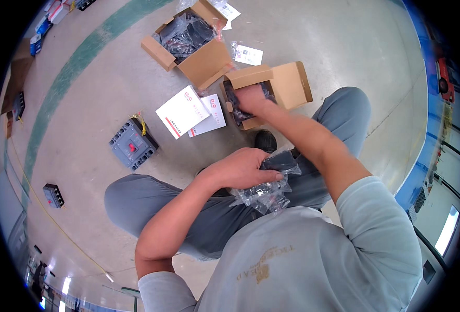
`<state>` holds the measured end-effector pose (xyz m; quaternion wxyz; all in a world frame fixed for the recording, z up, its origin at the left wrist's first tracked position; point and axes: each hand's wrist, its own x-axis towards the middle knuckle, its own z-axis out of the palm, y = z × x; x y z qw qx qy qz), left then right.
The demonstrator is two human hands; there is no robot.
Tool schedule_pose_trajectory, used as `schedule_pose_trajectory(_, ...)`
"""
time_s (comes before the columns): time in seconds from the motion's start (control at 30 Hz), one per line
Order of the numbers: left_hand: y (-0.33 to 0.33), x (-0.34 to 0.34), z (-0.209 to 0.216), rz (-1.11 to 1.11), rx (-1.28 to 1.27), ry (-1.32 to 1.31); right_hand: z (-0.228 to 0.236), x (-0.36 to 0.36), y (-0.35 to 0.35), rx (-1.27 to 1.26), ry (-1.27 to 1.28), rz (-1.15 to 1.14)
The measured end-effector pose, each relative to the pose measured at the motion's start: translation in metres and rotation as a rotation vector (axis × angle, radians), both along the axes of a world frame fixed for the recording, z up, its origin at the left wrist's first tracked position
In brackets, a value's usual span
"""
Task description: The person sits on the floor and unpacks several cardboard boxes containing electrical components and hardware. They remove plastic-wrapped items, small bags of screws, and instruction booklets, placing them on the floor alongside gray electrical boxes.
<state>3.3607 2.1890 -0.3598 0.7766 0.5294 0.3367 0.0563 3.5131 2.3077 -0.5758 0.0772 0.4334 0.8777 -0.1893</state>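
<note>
Grey shirt (271,249) — left fingers (269,177) clamped on bagged parts (265,194) — right hand (251,100) in carton (248,77), can't tell fingers' grip.

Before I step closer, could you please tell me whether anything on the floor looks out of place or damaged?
No damage stands out. Two white booklets look slightly untidy, overlapping at different angles near the open cardboard boxes rather than stacked squarely.

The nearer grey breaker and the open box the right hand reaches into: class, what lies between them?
In the head view, two overlapping white booklets lie between them.
</note>
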Motion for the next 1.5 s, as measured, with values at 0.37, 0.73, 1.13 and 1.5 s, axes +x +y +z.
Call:
schedule_pose_trajectory(0.37, -0.004, 0.001, 0.003, 0.035, 0.002, -0.007, 0.088, -0.001, 0.061, -0.203, 0.002, -0.056)
schedule_pose_trajectory(0.73, 0.0, 0.001, 0.004, 0.011, 0.007, 0.085, 0.086, 0.022, 0.082, -0.105, 0.111, -0.078)
schedule_pose_trajectory(1.13, 0.001, 0.003, -0.004, 0.027, 0.038, 0.049, 0.089, 0.018, 0.039, -0.07, -0.108, 0.037)
schedule_pose_trajectory(1.5, 0.0, 0.007, -0.008, 0.031, 0.01, 0.021, 0.044, -0.014, -0.009, -0.07, -0.45, 0.085)
